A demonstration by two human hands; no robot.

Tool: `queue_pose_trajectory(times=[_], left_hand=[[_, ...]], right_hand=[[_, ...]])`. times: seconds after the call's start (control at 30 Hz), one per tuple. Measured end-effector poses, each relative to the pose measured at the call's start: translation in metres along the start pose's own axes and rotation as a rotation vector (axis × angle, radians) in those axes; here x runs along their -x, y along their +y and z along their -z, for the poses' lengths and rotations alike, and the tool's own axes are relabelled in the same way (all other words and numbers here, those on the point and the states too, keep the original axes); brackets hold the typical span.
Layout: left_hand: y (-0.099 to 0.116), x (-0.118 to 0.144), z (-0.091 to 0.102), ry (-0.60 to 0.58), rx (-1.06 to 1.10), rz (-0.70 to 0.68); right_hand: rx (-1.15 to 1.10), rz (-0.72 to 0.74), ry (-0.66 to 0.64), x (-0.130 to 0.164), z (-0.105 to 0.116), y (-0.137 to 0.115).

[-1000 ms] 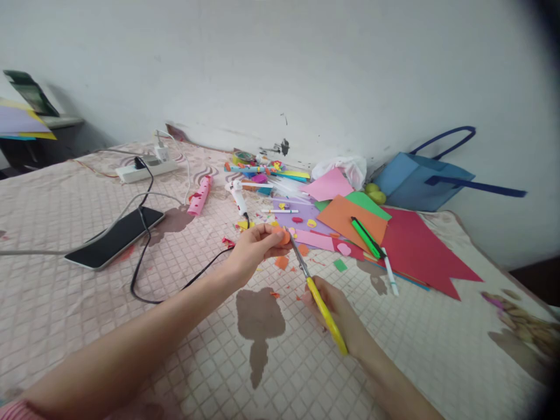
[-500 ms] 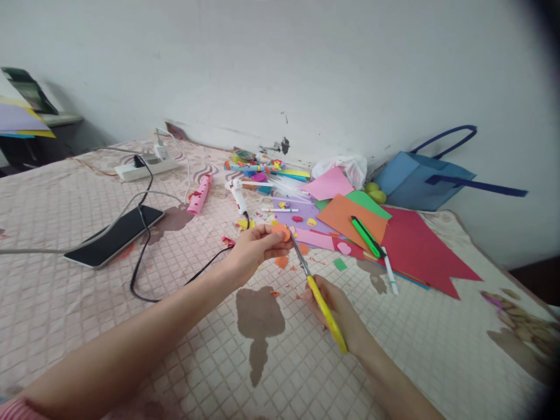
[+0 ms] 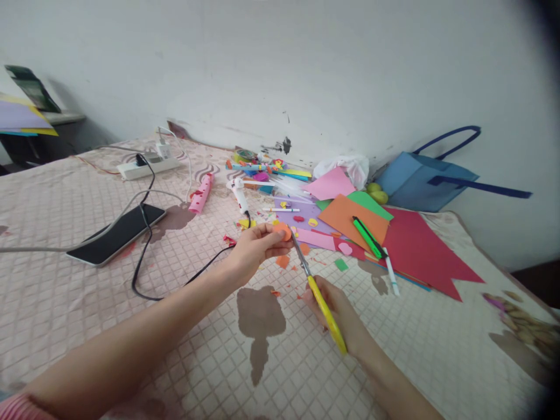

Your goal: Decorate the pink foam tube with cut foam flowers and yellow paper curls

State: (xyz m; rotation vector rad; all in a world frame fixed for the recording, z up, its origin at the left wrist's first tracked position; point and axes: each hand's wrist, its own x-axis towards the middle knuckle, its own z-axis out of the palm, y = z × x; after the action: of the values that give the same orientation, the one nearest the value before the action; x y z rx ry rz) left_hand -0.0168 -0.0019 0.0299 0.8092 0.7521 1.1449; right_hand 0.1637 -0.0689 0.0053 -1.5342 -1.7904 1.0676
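A small rounded piece of orange paper (image 3: 283,232) is pinched between the thumb and fingers of my left hand (image 3: 258,248). My right hand (image 3: 335,309) grips the yellow-handled scissors (image 3: 322,306), fingers wrapped round the handles. The scissor blades point up and left, and their tips are at the right edge of the orange piece. Whether the blades are touching or slightly apart is too small to tell. Orange paper scraps (image 3: 282,261) and a green paper square (image 3: 341,265) lie on the tablecloth just beyond the hands.
Coloured sheets, including a large red one (image 3: 415,251), lie at right with a green utility knife (image 3: 368,238) and a white marker (image 3: 392,274). A white glue gun (image 3: 237,195) trails a black cord leftward, near a phone-like black slab (image 3: 118,236) and power strip (image 3: 149,168). A blue bag (image 3: 424,181) stands behind.
The whole view has shifted very slightly. Both hands, the orange paper and the scissors keep nearly the same positions.
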Motion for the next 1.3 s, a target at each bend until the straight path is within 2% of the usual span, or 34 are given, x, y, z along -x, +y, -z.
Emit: queue_pose_trajectory(times=[0.27,0.43,0.57,0.7,0.93,1.3], left_hand=[[0.002,-0.003,0.002,-0.011,-0.038,0.015],[0.007,-0.009,0.011,-0.080,-0.080,0.043],[0.013,-0.012,0.016,-0.145,-0.100,0.097],[0.016,-0.012,0.017,-0.186,-0.105,0.115],[0.017,-0.013,0.017,-0.201,-0.119,0.126],[0.013,-0.012,0.016,-0.160,-0.089,0.105]], right_hand=[[0.046,0.040,-0.012,-0.001,0.004,0.002],[0.063,0.073,-0.116,-0.001,0.015,0.001],[0.058,0.112,-0.148,-0.002,0.021,0.004],[0.035,0.088,-0.163,-0.003,0.023,0.006],[0.019,0.064,-0.179,-0.003,0.022,0.008],[-0.005,0.012,-0.170,-0.003,0.020,0.007]])
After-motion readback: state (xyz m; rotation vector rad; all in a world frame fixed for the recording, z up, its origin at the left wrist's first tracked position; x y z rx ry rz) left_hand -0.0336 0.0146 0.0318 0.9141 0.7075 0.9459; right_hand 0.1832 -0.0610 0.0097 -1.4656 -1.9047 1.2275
